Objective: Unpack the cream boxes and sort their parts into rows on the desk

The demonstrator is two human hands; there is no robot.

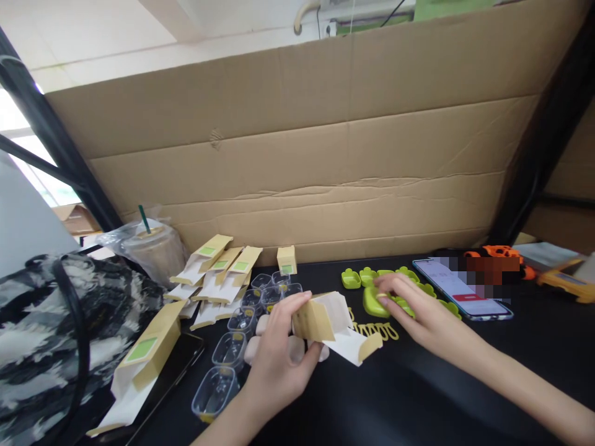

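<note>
My left hand (pixel 283 356) is closed around a small tan cardboard box (pixel 316 319), whose white-lined flap hangs open toward the right. My right hand (pixel 413 303) pinches a rounded green case (pixel 375 302) between thumb and fingers, above the black table. Several lime-green clover-shaped pieces (pixel 351 279) lie behind and under that hand. Between the hands, pale yellow loops (pixel 381 331) rest in a row. Clear plastic cups (pixel 230 350) stand in a column left of my left hand, and whitish rounded pieces (pixel 253 348) are partly hidden behind it.
Flattened and opened boxes (pixel 218 272) pile at the back left; another open box (pixel 146 356) lies on a dark phone (pixel 186 356). A lit phone (pixel 465 291) and an orange object (pixel 502 253) sit right. A bagged drink cup (pixel 155 248) stands left. Cardboard (pixel 297 148) walls the back.
</note>
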